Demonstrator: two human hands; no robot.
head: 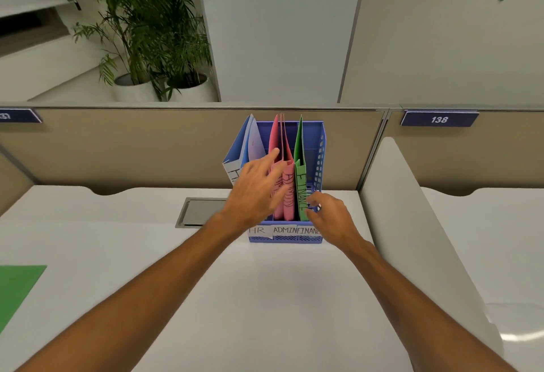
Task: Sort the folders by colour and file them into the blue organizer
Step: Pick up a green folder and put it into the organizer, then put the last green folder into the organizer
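1. Nearest the camera, two bare forearms reached from the near edge across the white desk (pixel 265 298) toward the far partition.
2. The blue organizer (pixel 320 147) stood upright at the far middle of the desk, against the partition (pixel 147 147).
3. It held three groups of folders on edge. The blue folders (pixel 239 147) were in the left compartment and leaned out to the left. The pink folders (pixel 288 195) were in the middle. One green folder (pixel 300 183) was in the right compartment.
4. The left hand (pixel 253 195) lay in front of the blue and pink folders. Its fingers (pixel 273 155) were spread and nearly straight, with the forefinger tip against the left face of the pink folders.
5. The right hand (pixel 332 218) was low at the organizer's near right corner. Its fingertips (pixel 312 202) were curled just beside the green folder's spine. Whether they pinched it or only touched it could not be told.
6. Paper labels (pixel 284 230) on the organizer's near face read HR, ADMIN and FINANCE from left to right.
7. A metal cable hatch (pixel 203 211) was set into the desk just left of the organizer.
8. A second green folder (pixel 17 289) lay flat at the near left edge, well apart from both hands.
9. A white side divider (pixel 412 209) bounded the desk on the right.
10. A plate marked 138 (pixel 439 119) hung on the far right partition, and potted plants (pixel 147 32) stood beyond it at far left.
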